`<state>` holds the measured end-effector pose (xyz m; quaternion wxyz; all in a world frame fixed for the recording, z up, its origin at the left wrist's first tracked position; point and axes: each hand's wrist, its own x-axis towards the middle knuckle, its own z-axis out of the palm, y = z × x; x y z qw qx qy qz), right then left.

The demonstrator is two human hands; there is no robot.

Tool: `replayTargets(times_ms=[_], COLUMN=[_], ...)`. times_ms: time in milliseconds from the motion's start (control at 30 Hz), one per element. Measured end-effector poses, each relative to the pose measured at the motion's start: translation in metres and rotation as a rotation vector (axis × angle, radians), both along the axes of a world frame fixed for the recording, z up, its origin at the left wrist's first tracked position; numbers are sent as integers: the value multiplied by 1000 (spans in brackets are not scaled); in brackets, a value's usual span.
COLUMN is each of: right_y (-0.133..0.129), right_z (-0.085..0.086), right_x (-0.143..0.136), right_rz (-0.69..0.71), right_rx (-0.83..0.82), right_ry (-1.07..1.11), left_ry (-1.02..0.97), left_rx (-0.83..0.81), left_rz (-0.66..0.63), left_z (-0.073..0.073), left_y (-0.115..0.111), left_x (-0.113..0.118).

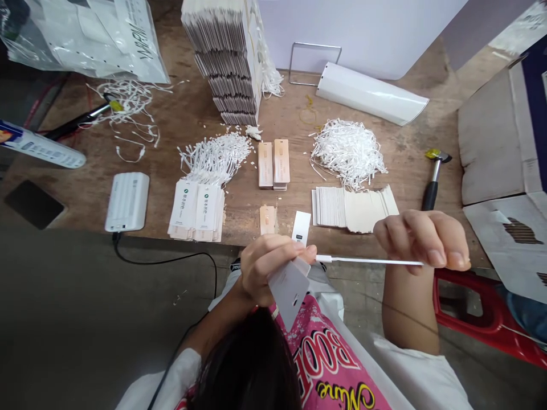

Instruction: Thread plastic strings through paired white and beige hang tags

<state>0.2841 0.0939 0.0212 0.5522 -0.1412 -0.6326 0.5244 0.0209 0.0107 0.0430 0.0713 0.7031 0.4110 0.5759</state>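
My left hand (265,265) is closed round a pair of pale hang tags (290,293), one with a small slot. Its thumb and fingertip also pinch the thick end of a white tag string (363,261). The other end of that string is pinched in my right hand (421,239), and it runs straight and taut between both hands, in front of the table edge. Just beyond my left hand lie a white card with a dark label (301,225) and a peach-coloured tag (268,218). A row of cream cards (354,209) lies behind my right hand.
Loose white strings (349,152) lie heaped behind the cards. Finished-looking tags with strings (196,210) and peach tag stacks (273,165) are further left. A tall card stack (231,68) stands behind. A hammer (433,182), carton (496,142) and red stool (482,319) are right.
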Motion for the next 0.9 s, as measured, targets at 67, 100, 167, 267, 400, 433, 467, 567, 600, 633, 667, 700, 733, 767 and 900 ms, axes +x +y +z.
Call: replayTargets(times_ms=[67, 100, 167, 267, 400, 433, 467, 567, 600, 633, 667, 700, 733, 767, 900], right_y=[-2, -4, -11, -23, -41, -44, -47, -49, -49, -49, -48, -48, -47, -47, -49], right_z=[16, 26, 45, 66, 72, 69, 67, 57, 54, 52, 51, 50, 49, 48, 46], right_x=[-8, -13, -25, -40, -57, -62, -68, -85, -90, -94, -97, -98, -99, -99, -95], right_rz=[89, 112, 78, -90, -60, -18, 27, 132, 149, 152, 145, 131, 113, 97, 37], right_rx=[-26, -62, -169, -308, -328, -371, -445, -760, -848, -908, -945, -963, -971, -973, -969], right_ry=[91, 151, 250, 250, 186, 134, 67, -125, -164, -187, -198, -201, -202, -202, -201], left_ry=[0, -2, -3, -46, -335, -385, -408, -349, -295, -230, -159, -88, -23, 29, 156], left_rx=[13, 18, 3, -148, -506, -537, -543, -556, -576, -587, -584, -566, -539, -506, -408], left_rz=[-4, -8, -33, -120, -309, -359, -398, -401, -376, -347, -317, -286, -253, -216, -95], left_z=[4, 6, 7, 2, -19, -24, -27, -29, -27, -24, -21, -19, -17, -15, -13], left_y=[2, 3, 5, 6, 4, 3, 2, 0, 0, 0, 1, 1, 1, 1, 1], left_x=[1, 2, 3, 5, 9, 10, 11, 12, 11, 10, 9, 8, 7, 6, 4])
